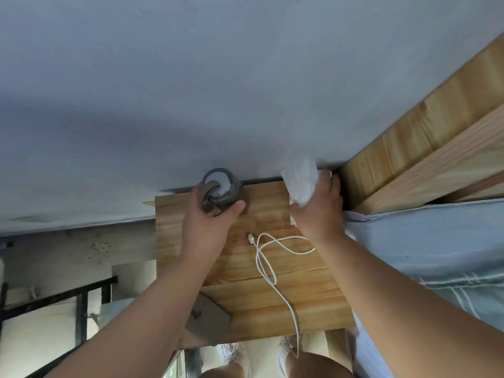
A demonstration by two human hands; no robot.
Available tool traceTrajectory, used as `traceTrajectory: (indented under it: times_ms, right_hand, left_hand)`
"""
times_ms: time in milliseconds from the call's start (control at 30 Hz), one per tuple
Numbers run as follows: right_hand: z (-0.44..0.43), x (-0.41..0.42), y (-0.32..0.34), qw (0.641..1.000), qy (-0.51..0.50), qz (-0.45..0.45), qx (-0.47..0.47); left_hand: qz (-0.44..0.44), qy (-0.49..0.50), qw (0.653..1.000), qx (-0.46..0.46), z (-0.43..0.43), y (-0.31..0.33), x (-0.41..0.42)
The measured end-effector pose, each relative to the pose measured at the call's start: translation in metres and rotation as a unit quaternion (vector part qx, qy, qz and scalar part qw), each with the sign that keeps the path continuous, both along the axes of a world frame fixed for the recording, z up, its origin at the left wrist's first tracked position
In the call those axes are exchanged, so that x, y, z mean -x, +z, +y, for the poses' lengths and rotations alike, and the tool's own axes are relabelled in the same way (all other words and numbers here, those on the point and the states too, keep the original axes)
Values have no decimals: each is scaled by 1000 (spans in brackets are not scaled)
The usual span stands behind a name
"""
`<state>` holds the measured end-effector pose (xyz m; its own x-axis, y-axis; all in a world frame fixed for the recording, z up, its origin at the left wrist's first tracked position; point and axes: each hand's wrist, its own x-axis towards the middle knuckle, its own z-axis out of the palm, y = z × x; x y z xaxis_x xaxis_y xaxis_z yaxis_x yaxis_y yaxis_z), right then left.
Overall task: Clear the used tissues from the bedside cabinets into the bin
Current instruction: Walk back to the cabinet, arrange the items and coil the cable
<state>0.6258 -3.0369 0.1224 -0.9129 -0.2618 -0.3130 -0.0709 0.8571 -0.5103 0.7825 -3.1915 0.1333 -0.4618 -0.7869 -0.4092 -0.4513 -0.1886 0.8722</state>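
A wooden bedside cabinet (240, 285) stands against the grey wall. At its back right corner my right hand (319, 208) is shut on a crumpled white tissue (301, 181), which sticks up out of my fist. My left hand (210, 222) grips a small grey round container (222, 190) at the back left of the top; something white shows inside it, and I cannot tell whether it is tissue. No bin is in view.
A white charging cable (266, 257) loops across the cabinet top and hangs over its front edge. The wooden headboard (425, 148) and a bed with pale blue bedding (436, 249) lie to the right. A black metal frame (68, 309) stands lower left.
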Motion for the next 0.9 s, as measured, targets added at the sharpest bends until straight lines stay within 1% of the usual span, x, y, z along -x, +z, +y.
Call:
traceTrajectory:
  times_ms: [100,233,300,400,533,600,700,800,900]
  right_hand:
    - [-2,6,-2,999,22,-11,-33]
    - [-3,8,0,997,41,-33,-62]
    - [-2,8,6,997,26,-57,-49]
    - [2,2,23,997,11,-81,-3]
    - [18,-20,52,997,34,-28,67]
    - [30,-36,65,995,50,-8,83]
    - [50,-69,78,990,94,-2,101]
    - [62,-113,80,982,156,-66,85]
    - [59,-164,63,962,234,-135,40]
  left_hand:
    - [-10,-19,1000,9,8,-6,4]
    - [-32,-37,999,-7,14,-1,4]
    - [-42,-52,998,-9,16,1,3]
    - [-65,-75,995,-15,13,10,-3]
    - [-95,-95,991,-11,6,24,-30]
    - [-120,-79,990,-5,6,34,-54]
    - [-196,-21,980,10,12,44,-98]
    - [-245,47,968,-18,22,43,-139]
    - [-250,105,962,-48,38,37,-172]
